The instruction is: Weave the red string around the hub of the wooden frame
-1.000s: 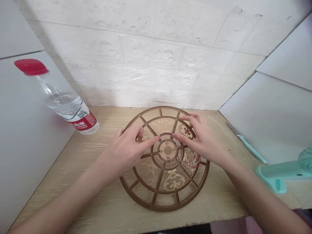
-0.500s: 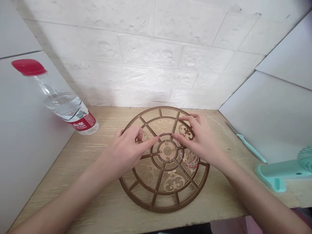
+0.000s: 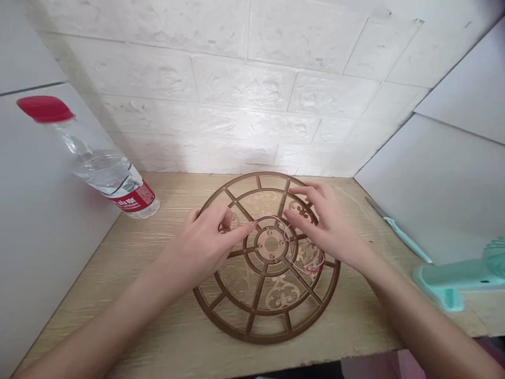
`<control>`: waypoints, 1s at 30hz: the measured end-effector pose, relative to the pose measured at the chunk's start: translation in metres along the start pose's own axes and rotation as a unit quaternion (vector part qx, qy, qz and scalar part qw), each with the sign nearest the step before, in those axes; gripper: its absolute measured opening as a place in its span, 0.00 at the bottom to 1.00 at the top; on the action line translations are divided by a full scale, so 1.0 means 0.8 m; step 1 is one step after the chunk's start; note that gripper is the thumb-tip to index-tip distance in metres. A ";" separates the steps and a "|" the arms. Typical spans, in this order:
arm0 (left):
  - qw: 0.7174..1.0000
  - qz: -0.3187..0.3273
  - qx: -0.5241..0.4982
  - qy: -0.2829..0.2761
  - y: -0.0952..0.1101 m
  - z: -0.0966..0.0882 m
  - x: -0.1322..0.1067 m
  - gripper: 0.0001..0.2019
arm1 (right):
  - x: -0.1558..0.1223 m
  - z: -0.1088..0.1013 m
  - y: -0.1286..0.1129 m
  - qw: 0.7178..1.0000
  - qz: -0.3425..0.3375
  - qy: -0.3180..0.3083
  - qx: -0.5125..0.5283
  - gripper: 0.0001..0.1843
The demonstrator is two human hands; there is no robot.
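A round brown openwork frame [image 3: 258,295] with spokes, rings and scroll ornaments lies on the tabletop. Thin red and white wires [image 3: 313,263] run along its inner ring and bunch loosely on the right side. My left hand [image 3: 211,231] grips the frame's left side, fingers curled, with the thumb pressed at the inner ring where the wire passes. Over the upper right part hovers my right hand [image 3: 323,221], its thumb and fingers apart; its thumb is beside the wire. Whether its fingertips touch the rim I cannot tell.
A water bottle [image 3: 114,173] with a red cap stands at the left. On the right lie a knife with a turquoise handle [image 3: 408,241] and a turquoise handheld fan [image 3: 450,279]. A white brick-patterned wall [image 3: 244,84] closes off the back of the wooden tabletop [image 3: 158,326].
My right thumb has come off the inner ring and moved slightly right and up. The loose wires have shifted a little. My left hand stays in place.
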State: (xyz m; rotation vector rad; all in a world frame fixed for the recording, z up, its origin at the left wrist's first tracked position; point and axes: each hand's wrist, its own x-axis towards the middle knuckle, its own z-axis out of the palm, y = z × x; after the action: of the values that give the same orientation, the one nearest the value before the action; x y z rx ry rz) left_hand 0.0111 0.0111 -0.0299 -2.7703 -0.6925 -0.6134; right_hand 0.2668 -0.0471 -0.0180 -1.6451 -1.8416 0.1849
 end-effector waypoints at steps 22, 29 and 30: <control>0.995 -0.064 -0.073 0.015 0.007 -0.004 0.006 0.13 | -0.001 -0.001 -0.002 1.000 -0.001 -0.014 0.003 0.23; 0.986 -0.154 -0.027 0.059 0.018 -0.005 0.007 0.16 | -0.004 0.006 -0.011 0.998 -0.004 -0.055 0.017 0.23; 0.988 -0.143 0.016 0.055 0.019 -0.005 0.006 0.16 | -0.004 0.008 -0.010 0.998 -0.007 -0.053 0.017 0.23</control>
State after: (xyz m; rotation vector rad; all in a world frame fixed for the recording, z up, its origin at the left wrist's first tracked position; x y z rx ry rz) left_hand 0.0210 -0.0013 -0.0256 -2.6040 -1.0734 -0.7951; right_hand 0.2564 -0.0498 -0.0199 -1.6261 -1.9177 0.3004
